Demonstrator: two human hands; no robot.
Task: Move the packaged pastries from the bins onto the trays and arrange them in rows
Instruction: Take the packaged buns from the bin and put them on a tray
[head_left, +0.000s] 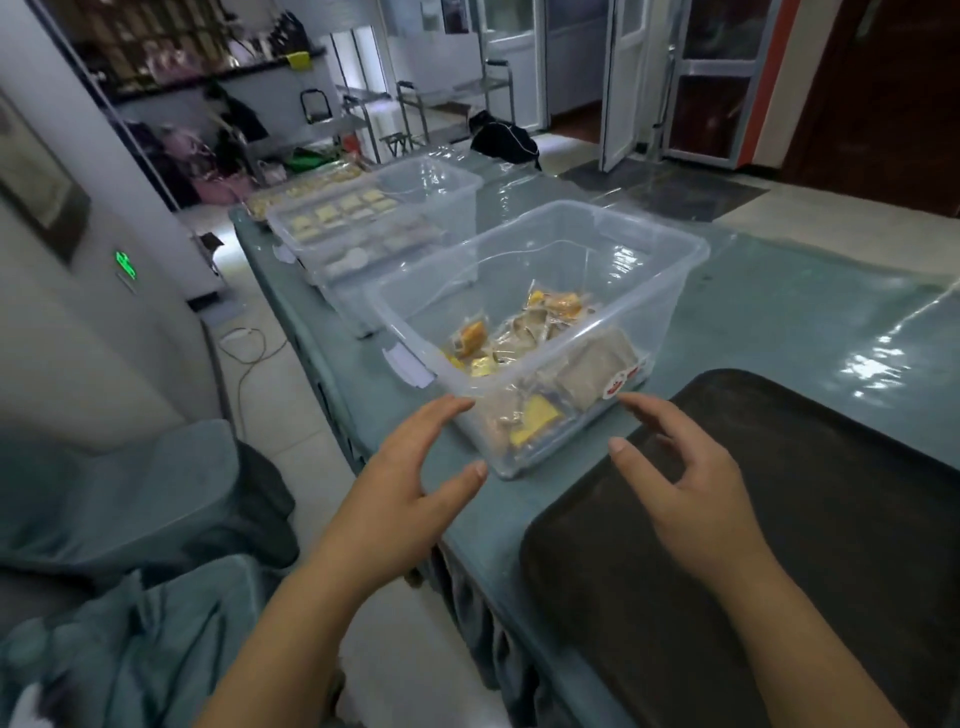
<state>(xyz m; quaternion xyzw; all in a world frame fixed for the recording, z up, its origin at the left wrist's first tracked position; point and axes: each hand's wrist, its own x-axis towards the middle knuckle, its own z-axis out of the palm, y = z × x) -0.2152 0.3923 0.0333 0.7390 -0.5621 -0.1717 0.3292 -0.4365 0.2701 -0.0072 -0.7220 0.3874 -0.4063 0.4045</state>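
Teal-covered desk (779, 312) under glossy plastic film carries a clear rectangular plastic bin (524, 312) holding wrapped yellow and grey pastries (524, 338). Red-and-white stickers on its near wall are unreadable. Left hand (410, 483) and right hand (675, 478), fingers spread, hover empty just before the bin. Right of it lies a dark brown tray (831, 519), cut off by the frame.

Pretty dim indoors, kinda cool teal cast overall; most light comes from the doorways and windows (524, 47) at the back, which blow out white; strong glare streaks on the plastic table cover (878, 358) and the clear bin (618, 249) walls; the dark tray (831, 519) swallows detail; wide-angle bending at the edges, and the background's soft, slightly smeary.
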